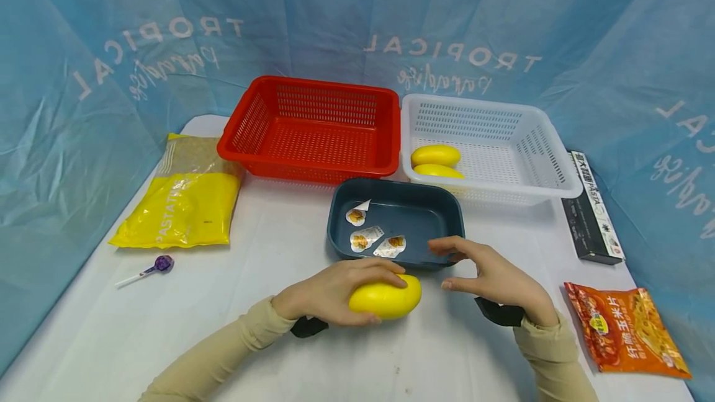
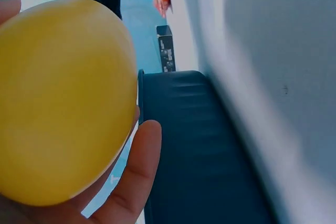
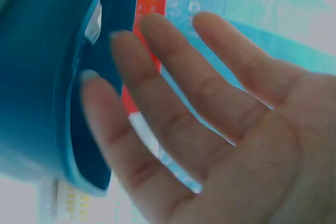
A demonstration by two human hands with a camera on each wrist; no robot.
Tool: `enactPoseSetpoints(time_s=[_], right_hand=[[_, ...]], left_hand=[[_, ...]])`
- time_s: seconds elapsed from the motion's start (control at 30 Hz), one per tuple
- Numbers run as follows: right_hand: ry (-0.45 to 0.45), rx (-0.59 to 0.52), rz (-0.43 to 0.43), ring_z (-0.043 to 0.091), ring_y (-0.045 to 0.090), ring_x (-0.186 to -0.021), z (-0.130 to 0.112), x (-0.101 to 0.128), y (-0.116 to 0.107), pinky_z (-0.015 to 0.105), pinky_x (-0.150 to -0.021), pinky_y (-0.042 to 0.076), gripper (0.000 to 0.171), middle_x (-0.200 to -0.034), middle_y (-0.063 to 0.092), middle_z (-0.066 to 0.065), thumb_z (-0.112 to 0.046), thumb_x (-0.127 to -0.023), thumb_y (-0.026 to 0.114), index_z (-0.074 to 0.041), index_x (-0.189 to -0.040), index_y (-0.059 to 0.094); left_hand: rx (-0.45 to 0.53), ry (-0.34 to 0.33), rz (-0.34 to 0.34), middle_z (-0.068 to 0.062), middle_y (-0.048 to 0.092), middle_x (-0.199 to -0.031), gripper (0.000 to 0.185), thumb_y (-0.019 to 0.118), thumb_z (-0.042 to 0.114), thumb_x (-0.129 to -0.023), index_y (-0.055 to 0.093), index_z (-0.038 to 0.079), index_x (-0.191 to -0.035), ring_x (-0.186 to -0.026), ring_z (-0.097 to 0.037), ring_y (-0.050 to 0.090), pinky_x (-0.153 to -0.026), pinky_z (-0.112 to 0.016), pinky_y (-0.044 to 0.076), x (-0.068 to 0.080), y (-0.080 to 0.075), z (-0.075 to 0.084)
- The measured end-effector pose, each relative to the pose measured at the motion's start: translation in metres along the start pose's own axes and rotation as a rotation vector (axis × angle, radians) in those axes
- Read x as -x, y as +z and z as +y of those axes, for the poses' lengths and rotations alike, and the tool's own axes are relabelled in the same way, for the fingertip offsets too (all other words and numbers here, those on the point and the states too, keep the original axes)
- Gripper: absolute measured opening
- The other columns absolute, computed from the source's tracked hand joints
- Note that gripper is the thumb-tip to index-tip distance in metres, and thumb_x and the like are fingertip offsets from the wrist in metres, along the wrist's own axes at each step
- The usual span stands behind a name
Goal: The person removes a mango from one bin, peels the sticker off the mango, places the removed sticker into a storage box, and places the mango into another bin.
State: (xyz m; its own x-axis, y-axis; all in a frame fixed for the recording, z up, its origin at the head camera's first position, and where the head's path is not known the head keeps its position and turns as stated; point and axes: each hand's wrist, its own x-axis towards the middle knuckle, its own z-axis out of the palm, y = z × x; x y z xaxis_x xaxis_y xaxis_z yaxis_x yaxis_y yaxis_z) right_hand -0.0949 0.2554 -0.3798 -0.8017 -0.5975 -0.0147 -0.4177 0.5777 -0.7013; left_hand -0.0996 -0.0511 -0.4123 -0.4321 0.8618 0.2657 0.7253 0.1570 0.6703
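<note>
My left hand (image 1: pixel 337 290) grips a smooth yellow mango-like fruit (image 1: pixel 391 300) just in front of the dark blue bin (image 1: pixel 427 223). In the left wrist view the fruit (image 2: pixel 63 103) fills the palm, with fingers curled along its sides. At the bin's front right corner, my right hand (image 1: pixel 494 275) is held with fingers spread and nothing in it. Its fingertips overlap the bin's rim in the head view. Inside the bin lie several white stickers (image 1: pixel 365 237) with food pictures. The right wrist view shows the open palm (image 3: pixel 252 150) beside the bin wall.
Behind the bin stand a red basket (image 1: pixel 321 169) and a white basket (image 1: pixel 503 190) with two yellow fruits (image 1: pixel 436 155). To the left lie a yellow pasta bag (image 1: pixel 184 209) and a purple lollipop (image 1: pixel 164 263). Rightward are a black pasta box (image 1: pixel 592 216) and an orange snack bag (image 1: pixel 628 330).
</note>
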Motion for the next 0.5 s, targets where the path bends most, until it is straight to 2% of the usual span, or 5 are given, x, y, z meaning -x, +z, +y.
enactPoseSetpoints(time_s=[0.13, 0.23, 0.37, 0.43, 0.5], right_hand=[[-0.025, 0.029, 0.147, 0.018, 0.056, -0.12, 0.008, 0.0, -0.004, 0.031, -0.096, 0.05, 0.059, -0.137, 0.057, 0.007, -0.017, -0.084, 0.075, -0.011, -0.137, 0.05], [-0.022, 0.07, 0.26, 0.023, 0.054, -0.12, 0.013, 0.0, -0.007, 0.026, -0.096, 0.049, 0.061, -0.139, 0.055, 0.009, -0.014, -0.084, 0.075, -0.009, -0.139, 0.049], [0.036, 0.103, 0.453, 0.02, 0.049, -0.125, 0.022, 0.0, -0.013, 0.012, -0.096, 0.042, 0.065, -0.143, 0.05, 0.011, -0.012, -0.083, 0.075, -0.012, -0.142, 0.046], [0.07, 0.093, 0.545, 0.013, 0.045, -0.129, 0.027, 0.001, -0.018, 0.007, -0.095, 0.038, 0.067, -0.145, 0.048, 0.01, -0.01, -0.083, 0.075, -0.013, -0.143, 0.045], [0.113, 0.064, 0.619, 0.013, 0.042, -0.133, 0.032, 0.002, -0.023, 0.006, -0.095, 0.036, 0.07, -0.149, 0.044, 0.01, -0.009, -0.084, 0.074, -0.015, -0.146, 0.042]], left_hand=[[-0.013, -0.014, 0.043, -0.003, 0.05, -0.142, 0.054, 0.072, 0.024, -0.081, 0.055, 0.019, -0.132, -0.13, -0.018, 0.049, -0.108, -0.036, 0.043, -0.002, 0.001, -0.001], [-0.006, -0.028, 0.076, -0.002, 0.05, -0.141, 0.054, 0.072, 0.022, -0.081, 0.055, 0.019, -0.132, -0.13, -0.019, 0.05, -0.106, -0.036, 0.044, -0.003, 0.002, -0.001], [0.002, -0.035, 0.086, -0.002, 0.05, -0.141, 0.053, 0.072, 0.022, -0.081, 0.055, 0.018, -0.132, -0.129, -0.02, 0.05, -0.104, -0.035, 0.045, -0.003, 0.002, -0.002], [-0.004, -0.036, 0.084, -0.002, 0.05, -0.142, 0.053, 0.072, 0.022, -0.082, 0.055, 0.019, -0.132, -0.13, -0.02, 0.049, -0.104, -0.035, 0.045, -0.003, 0.003, -0.002], [-0.006, -0.038, 0.081, -0.001, 0.049, -0.142, 0.053, 0.071, 0.023, -0.082, 0.055, 0.019, -0.132, -0.13, -0.02, 0.049, -0.104, -0.035, 0.045, -0.003, 0.003, -0.002]])
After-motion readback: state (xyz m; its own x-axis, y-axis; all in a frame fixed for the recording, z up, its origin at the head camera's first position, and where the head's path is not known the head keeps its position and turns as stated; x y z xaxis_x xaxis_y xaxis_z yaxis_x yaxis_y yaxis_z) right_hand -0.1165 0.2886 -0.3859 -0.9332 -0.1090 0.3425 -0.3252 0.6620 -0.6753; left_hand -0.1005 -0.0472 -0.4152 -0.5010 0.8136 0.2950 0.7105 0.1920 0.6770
